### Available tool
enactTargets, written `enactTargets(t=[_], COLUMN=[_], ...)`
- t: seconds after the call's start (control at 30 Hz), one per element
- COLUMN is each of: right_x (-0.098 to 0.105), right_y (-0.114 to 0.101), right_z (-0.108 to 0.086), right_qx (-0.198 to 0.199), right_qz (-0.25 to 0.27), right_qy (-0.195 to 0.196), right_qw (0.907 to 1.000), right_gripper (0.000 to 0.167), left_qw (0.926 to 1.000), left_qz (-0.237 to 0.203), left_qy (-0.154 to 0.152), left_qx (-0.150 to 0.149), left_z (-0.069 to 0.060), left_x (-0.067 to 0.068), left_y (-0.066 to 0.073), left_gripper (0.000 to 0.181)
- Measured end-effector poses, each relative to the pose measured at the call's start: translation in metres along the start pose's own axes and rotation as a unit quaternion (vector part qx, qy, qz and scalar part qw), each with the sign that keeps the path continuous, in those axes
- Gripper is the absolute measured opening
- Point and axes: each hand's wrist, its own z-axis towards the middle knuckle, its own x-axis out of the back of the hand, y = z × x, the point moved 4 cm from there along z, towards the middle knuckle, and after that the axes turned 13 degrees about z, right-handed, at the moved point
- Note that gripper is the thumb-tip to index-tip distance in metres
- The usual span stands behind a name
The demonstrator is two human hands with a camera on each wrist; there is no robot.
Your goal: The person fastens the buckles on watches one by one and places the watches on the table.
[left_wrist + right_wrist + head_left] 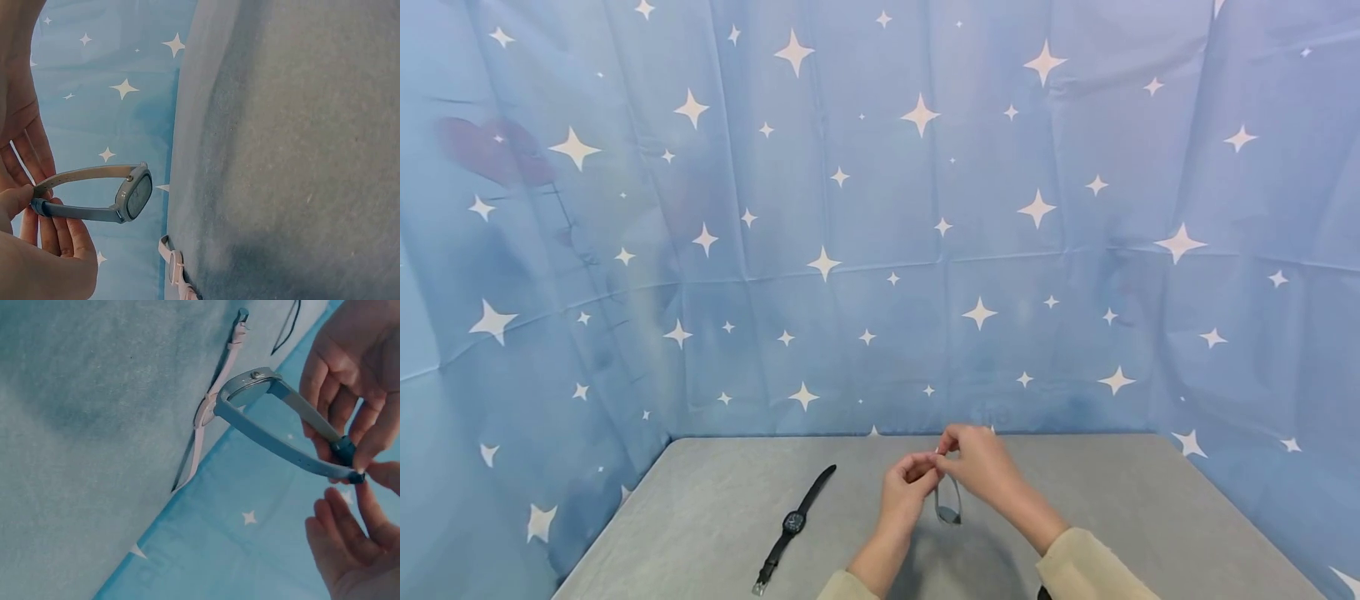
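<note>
A wristwatch (949, 510) with a grey-blue strap hangs above the table, its dial lowest and its strap looped upward. My left hand (907, 490) pinches the buckle end of the strap between thumb and fingers. At the strap's other end, my right hand (981, 462) pinches the tip with thumb and forefinger. In the right wrist view the strap tip (355, 477) sits close beside the buckle (342, 450); whether it passes through cannot be told. The left wrist view shows the dial (139, 196) clear of the fingers.
A black wristwatch (793, 522) lies stretched out on the grey table (700, 500), left of my hands. A pink wristwatch (203, 415) lies on the table too, seen only in the wrist views. A blue star-patterned cloth (880, 208) hangs behind the table.
</note>
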Motion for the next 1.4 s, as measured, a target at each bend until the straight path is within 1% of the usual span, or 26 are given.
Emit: enactTargets(t=[0.17, 0.3, 0.43, 0.57, 0.63, 0.8, 0.87, 1.03, 1.1, 1.17, 1.4], right_x=[-0.003, -0.003, -0.003, -0.002, -0.001, 0.000, 0.001, 0.001, 0.001, 0.001, 0.003], right_y=[0.000, 0.001, 0.004, 0.006, 0.006, 0.005, 0.005, 0.007, 0.008, 0.009, 0.009], right_z=[0.000, -0.002, -0.005, -0.005, -0.005, -0.004, -0.004, -0.004, -0.005, -0.005, -0.004], right_qx=[-0.011, -0.005, -0.007, -0.010, -0.013, -0.013, -0.008, -0.012, -0.020, -0.025, -0.013], right_qz=[-0.001, 0.004, 0.021, 0.046, 0.058, 0.080, 0.086, 0.105, 0.110, 0.113, 0.116], right_qy=[0.004, 0.019, 0.037, 0.050, 0.055, 0.066, 0.067, 0.065, 0.067, 0.069, 0.075], right_qw=[0.9999, 0.9998, 0.9991, 0.9976, 0.9967, 0.9945, 0.9940, 0.9923, 0.9915, 0.9908, 0.9903], right_gripper=[0.013, 0.014, 0.015, 0.013, 0.013, 0.012, 0.012, 0.012, 0.011, 0.011, 0.011], left_qw=[0.9999, 0.9994, 0.9982, 0.9969, 0.9966, 0.9963, 0.9961, 0.9959, 0.9956, 0.9950, 0.9931], left_qz=[0.009, 0.018, 0.039, 0.065, 0.070, 0.074, 0.075, 0.080, 0.087, 0.092, 0.104], left_qy=[0.006, 0.006, 0.006, 0.006, 0.005, 0.006, 0.008, 0.008, 0.008, 0.008, 0.008], left_qx=[-0.011, -0.028, -0.045, -0.045, -0.045, -0.044, -0.046, -0.040, -0.034, -0.038, -0.052], left_z=[0.000, 0.000, 0.001, 0.001, -0.001, -0.012, -0.011, -0.002, -0.002, -0.002, 0.002], left_x=[-0.001, -0.002, -0.003, -0.003, -0.002, 0.000, -0.001, -0.004, -0.003, -0.003, -0.003], left_y=[0.000, -0.001, -0.002, -0.001, 0.002, 0.018, 0.014, -0.008, -0.009, -0.009, -0.007], left_gripper=[0.018, 0.016, 0.014, 0.013, 0.012, 0.009, 0.010, 0.012, 0.012, 0.013, 0.012])
